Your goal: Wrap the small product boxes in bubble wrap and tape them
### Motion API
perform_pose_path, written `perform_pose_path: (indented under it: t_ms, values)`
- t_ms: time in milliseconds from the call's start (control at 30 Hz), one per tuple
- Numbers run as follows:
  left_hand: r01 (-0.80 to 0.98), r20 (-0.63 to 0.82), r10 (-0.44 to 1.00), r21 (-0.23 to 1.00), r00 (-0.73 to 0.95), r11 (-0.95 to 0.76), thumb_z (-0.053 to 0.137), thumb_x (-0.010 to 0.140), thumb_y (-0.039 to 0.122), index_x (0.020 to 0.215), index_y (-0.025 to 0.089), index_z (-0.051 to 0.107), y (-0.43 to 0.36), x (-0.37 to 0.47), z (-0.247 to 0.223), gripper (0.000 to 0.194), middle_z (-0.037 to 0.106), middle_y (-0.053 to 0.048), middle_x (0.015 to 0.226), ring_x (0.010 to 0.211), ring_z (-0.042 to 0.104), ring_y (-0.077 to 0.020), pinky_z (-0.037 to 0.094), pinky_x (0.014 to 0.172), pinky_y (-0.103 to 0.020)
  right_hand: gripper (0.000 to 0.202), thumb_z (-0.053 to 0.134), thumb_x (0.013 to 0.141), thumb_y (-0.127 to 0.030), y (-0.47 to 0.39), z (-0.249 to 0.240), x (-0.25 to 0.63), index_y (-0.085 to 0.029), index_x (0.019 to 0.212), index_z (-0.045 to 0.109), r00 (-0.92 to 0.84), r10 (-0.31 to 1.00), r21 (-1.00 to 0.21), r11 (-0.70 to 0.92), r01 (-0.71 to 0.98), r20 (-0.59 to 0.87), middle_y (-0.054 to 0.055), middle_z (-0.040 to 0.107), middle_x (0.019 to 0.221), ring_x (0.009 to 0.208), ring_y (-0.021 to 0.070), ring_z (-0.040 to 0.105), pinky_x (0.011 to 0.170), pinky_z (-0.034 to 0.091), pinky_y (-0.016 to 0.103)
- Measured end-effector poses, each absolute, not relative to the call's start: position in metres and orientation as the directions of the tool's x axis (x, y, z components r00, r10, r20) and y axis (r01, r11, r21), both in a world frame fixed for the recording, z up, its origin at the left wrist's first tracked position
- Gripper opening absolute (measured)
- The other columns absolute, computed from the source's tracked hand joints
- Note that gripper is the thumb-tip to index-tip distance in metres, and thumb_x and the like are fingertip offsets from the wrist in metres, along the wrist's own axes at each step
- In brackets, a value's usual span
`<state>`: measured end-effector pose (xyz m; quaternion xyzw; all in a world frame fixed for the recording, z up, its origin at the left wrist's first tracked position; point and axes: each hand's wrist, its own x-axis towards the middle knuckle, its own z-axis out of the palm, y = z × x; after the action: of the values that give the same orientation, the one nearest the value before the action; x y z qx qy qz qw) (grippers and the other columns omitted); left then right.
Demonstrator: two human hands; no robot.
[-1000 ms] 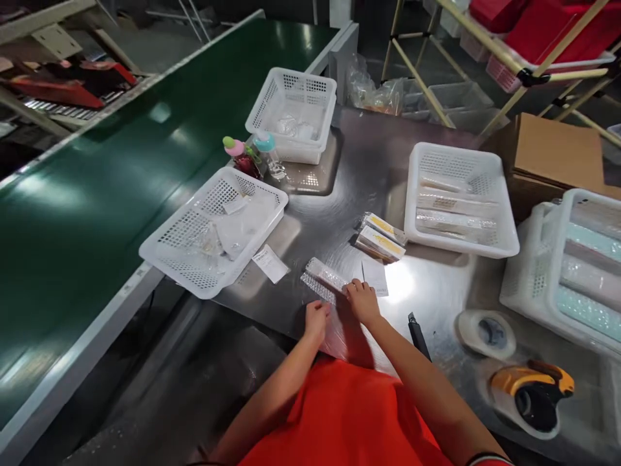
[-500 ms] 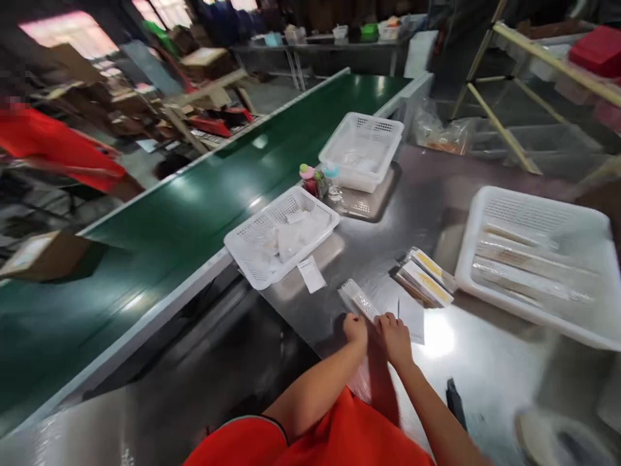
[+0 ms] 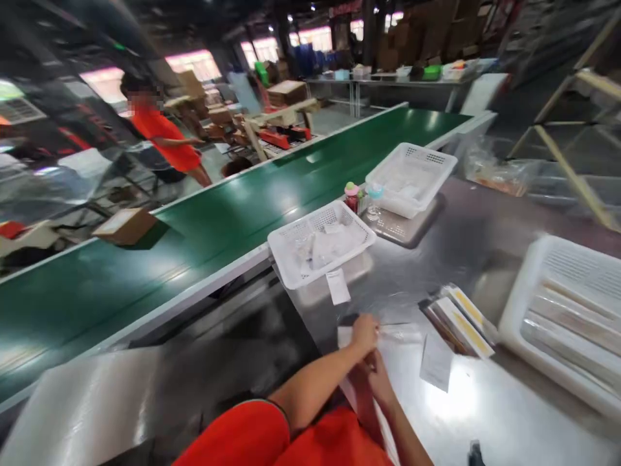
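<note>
My left hand [image 3: 365, 333] is closed on a clear plastic wrapping [image 3: 400, 332] that sticks out on both sides of it above the metal table. Just below, my right hand [image 3: 377, 374] is bent inward with its fingers closed; what they grip is hidden. A white paper [image 3: 436, 362] lies to the right of both hands. Beyond it are flat packs with yellow and white labels [image 3: 466, 323]. A small white slip [image 3: 338, 287] rests against the front of a white basket [image 3: 320, 246] holding clear bags.
A green conveyor belt [image 3: 233, 207] runs behind the table, carrying a cardboard box [image 3: 125, 226]. Another white basket [image 3: 412, 178] stands at the back beside small bottles [image 3: 352, 197]. A white bin [image 3: 521, 304] with long wrapped packs is right. A person in orange [image 3: 167, 139] stands beyond the belt.
The view has swung left and up. My left hand has moved over the wrapping and my right hand now lies below it. The wrapping has turned from slanted to nearly level.
</note>
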<state>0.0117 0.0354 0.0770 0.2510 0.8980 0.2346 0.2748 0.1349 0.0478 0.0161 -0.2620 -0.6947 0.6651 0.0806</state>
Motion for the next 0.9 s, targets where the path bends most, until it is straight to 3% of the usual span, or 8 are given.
perform_pose_path:
  t_ms: [100,200,267,367,433,533,733,900]
  values:
    - [0.561,-0.298,0.756,0.526,-0.583,0.64,0.06,0.082,0.012,0.08,0.017,0.074,0.015,0.027,0.072,0.015,0.07,-0.01,0.099,0.103,0.059,-0.0248,0.044,0.095,-0.036,0.036,0.059,0.079,-0.048,0.031,0.034,0.154,-0.023,0.106,0.063,-0.859,0.444,-0.966,-0.11,0.232,-0.257,0.01,0.069,0.106,0.099,0.0259,0.065,0.091,0.052,0.044]
    - [0.708,-0.222,0.87,0.511,-0.439,0.488,0.045,0.09,0.013,0.093,0.017,0.072,-0.012,0.058,0.055,0.027,0.067,-0.013,0.102,0.102,0.055,-0.0277,0.044,0.094,-0.044,0.032,0.056,0.081,-0.04,0.049,0.044,0.212,-0.022,0.106,0.063,-0.739,0.625,-0.944,0.009,0.33,-0.252,0.009,0.067,0.111,0.1,0.0236,0.063,0.087,0.053,0.04]
    - [0.769,-0.162,0.913,0.496,-0.374,0.403,0.038,0.091,0.01,0.105,0.015,0.07,-0.032,0.073,0.04,0.036,0.066,-0.014,0.101,0.095,0.055,-0.0281,0.045,0.088,-0.045,0.033,0.05,0.084,-0.037,0.066,0.052,0.275,-0.021,0.11,0.061,-0.533,0.81,-0.89,0.03,0.454,-0.245,0.01,0.066,0.113,0.097,0.0223,0.063,0.082,0.053,0.038]
    - [0.912,0.099,0.937,0.282,-0.336,0.297,0.037,0.093,0.012,0.11,0.014,0.069,-0.05,0.08,0.021,0.036,0.067,-0.013,0.092,0.083,0.056,-0.0281,0.046,0.076,-0.043,0.038,0.042,0.087,-0.036,0.081,0.073,0.377,-0.015,0.116,0.056,-0.083,0.992,-0.701,-0.007,0.713,-0.095,0.017,0.061,0.117,0.105,0.027,0.06,0.088,0.05,0.042]
    - [0.946,0.184,0.939,0.203,-0.289,0.252,0.039,0.093,0.014,0.11,0.014,0.07,-0.053,0.079,0.014,0.035,0.066,-0.012,0.089,0.081,0.056,-0.0279,0.045,0.073,-0.041,0.043,0.042,0.087,-0.034,0.089,0.088,0.433,-0.01,0.122,0.053,0.175,0.983,-0.49,-0.13,0.862,0.047,0.022,0.057,0.123,0.119,0.0324,0.052,0.098,0.044,0.047]
    - [0.96,0.226,0.939,0.164,-0.26,0.226,0.039,0.095,0.016,0.109,0.015,0.07,-0.051,0.074,0.012,0.034,0.065,-0.01,0.084,0.077,0.056,-0.0261,0.043,0.072,-0.038,0.049,0.041,0.089,-0.031,0.105,0.102,0.485,-0.003,0.128,0.05,0.43,0.894,-0.271,-0.387,0.881,0.122,0.028,0.055,0.124,0.125,0.0375,0.048,0.103,0.039,0.049]
    - [0.968,0.245,0.938,0.108,-0.246,0.226,0.038,0.095,0.012,0.113,0.014,0.069,-0.054,0.077,0.013,0.035,0.067,-0.012,0.087,0.079,0.057,-0.0257,0.043,0.073,-0.037,0.057,0.036,0.092,-0.036,0.119,0.09,0.519,0.001,0.135,0.045,0.638,0.766,-0.153,-0.623,0.767,0.08,0.036,0.05,0.13,0.121,0.043,0.051,0.092,0.044,0.054]
    - [0.963,0.278,0.924,0.131,-0.263,0.234,0.037,0.094,0.006,0.118,0.015,0.067,-0.059,0.08,0.007,0.04,0.07,-0.013,0.099,0.084,0.06,-0.0246,0.045,0.077,-0.037,0.063,0.052,0.083,-0.051,0.115,0.07,0.531,0.006,0.109,0.063,0.639,0.756,-0.029,-0.648,0.761,-0.142,0.037,0.066,0.093,0.084,0.0459,0.067,0.063,0.048,0.051]
